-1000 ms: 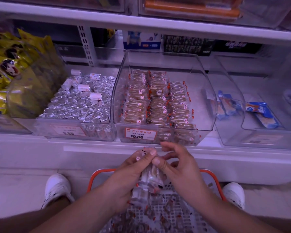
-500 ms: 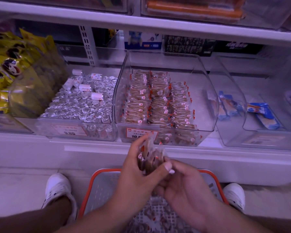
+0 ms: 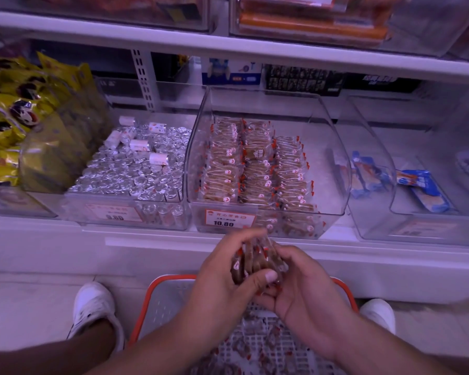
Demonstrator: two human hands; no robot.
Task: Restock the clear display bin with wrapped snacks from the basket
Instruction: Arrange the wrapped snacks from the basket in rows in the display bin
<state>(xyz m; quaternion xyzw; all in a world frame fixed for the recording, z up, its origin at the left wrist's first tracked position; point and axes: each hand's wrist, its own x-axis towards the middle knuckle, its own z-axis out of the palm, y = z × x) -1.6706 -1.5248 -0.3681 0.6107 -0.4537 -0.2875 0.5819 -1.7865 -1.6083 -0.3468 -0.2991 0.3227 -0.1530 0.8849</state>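
A white shelf (image 3: 146, 239) carries clear bins side by side; the basket (image 3: 157, 293) sits on the floor (image 3: 25, 307).

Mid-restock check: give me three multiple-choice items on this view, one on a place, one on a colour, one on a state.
1. The clear display bin with the 10.80 price label has on its left:
A. silver foil-wrapped sweets
B. blue packets
C. nothing

2. The plastic basket's rim is:
A. green
B. orange-red
C. black

3. The stack of clear-wrapped brown snacks is:
A. lying in the bin
B. on the floor
C. held between both hands

Answers: 1 A, the foil sweets fill that neighbouring bin. 2 B, the rim shows orange-red. 3 C, left hand and right hand grip it.
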